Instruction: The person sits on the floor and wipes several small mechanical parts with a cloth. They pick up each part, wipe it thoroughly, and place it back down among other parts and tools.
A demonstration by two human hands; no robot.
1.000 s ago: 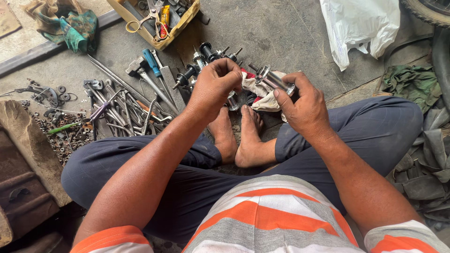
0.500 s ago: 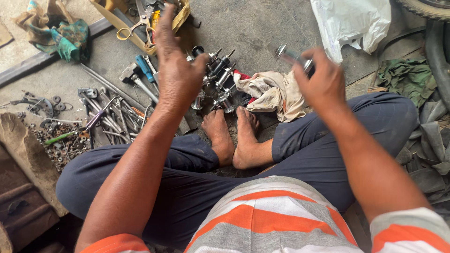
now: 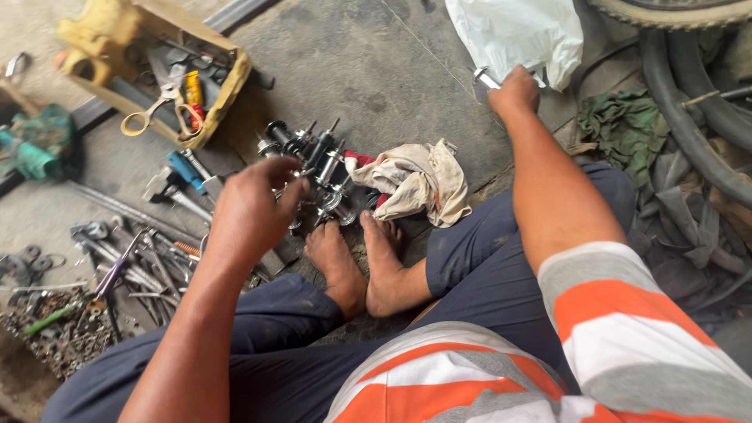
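Hub (image 3: 484, 77), a shiny metal spindle part (likely heavy, stiff, slick), sits clamped in the right hand (image 3: 513, 92); grip its barrel. Left hand (image 3: 251, 210) hovers half-curled, holding nothing, over more hubs (image 3: 313, 157).

Yellow toolbox (image 3: 227, 86), white bag (image 3: 513, 31), rag (image 3: 415, 184)

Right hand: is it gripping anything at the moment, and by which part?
The right hand grips a shiny metal hub around one end; the other end sticks out toward the white plastic bag.

Shiny metal hub (image 3: 485, 77), clutched far out near the white bag; more hubs (image 3: 317, 168) clustered upright before the feet.
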